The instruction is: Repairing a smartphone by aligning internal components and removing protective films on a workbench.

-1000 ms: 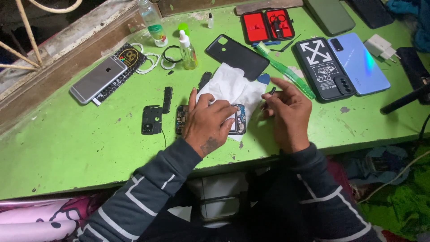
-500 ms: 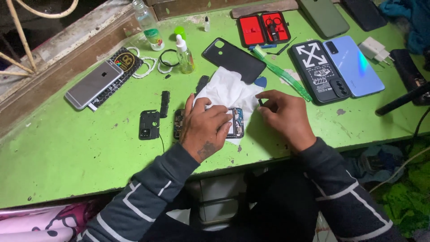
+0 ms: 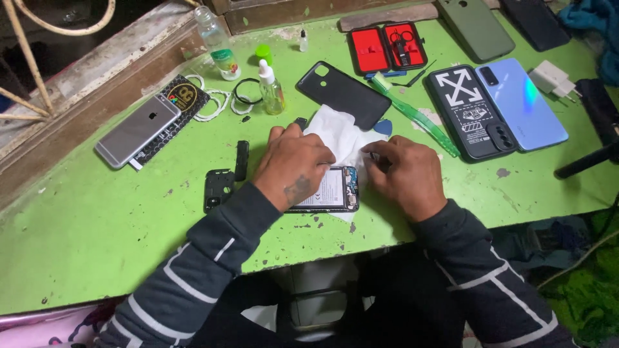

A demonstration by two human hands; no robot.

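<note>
While hands press, opened phone (image 3: pixel 332 190) shows white battery, circuitry.

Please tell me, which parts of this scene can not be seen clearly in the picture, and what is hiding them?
Head view:
- Opened phone: its left part is hidden under the left hand.
- White tissue: the near part is covered by both hands.
- Right hand: its fingertips curl down, so anything pinched cannot be told.
- Dark phone and blue cloth: cut by the picture's edge.
- Red tool case: tools too small to tell.
</note>
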